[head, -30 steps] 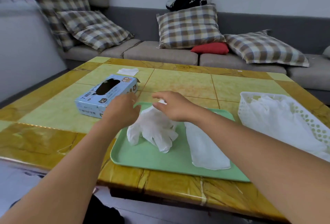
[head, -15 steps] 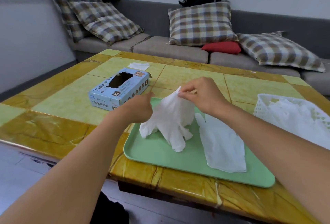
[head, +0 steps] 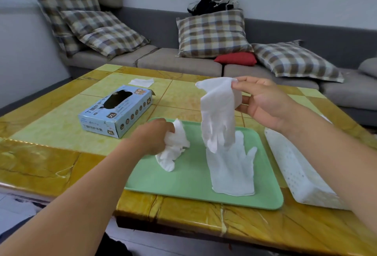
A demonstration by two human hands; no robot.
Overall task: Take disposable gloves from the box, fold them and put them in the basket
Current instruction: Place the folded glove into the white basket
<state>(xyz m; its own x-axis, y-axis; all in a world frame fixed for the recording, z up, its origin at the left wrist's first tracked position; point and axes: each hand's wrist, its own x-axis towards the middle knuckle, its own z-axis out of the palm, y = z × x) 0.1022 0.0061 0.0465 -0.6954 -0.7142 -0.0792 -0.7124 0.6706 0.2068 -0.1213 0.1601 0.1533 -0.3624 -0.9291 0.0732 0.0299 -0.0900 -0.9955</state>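
Note:
My right hand (head: 263,100) pinches the cuff of a white disposable glove (head: 218,117) and holds it up above the green tray (head: 183,182), fingers hanging down. My left hand (head: 151,137) grips a second, crumpled white glove (head: 173,149) low over the tray's left part. A third glove (head: 232,170) lies flat on the tray under the hanging one. The blue glove box (head: 116,110) lies on the table to the left, its opening up. The white perforated basket (head: 295,170) stands right of the tray, partly hidden by my right forearm.
The yellow tiled table (head: 51,137) carries a small white paper (head: 141,82) behind the box. A grey sofa (head: 183,61) with checked cushions runs along the far side. The table's near edge is close to me.
My right hand has lifted one glove off the pile and raised it; my left hand keeps the other glove bunched low on the tray. The view has shifted left.

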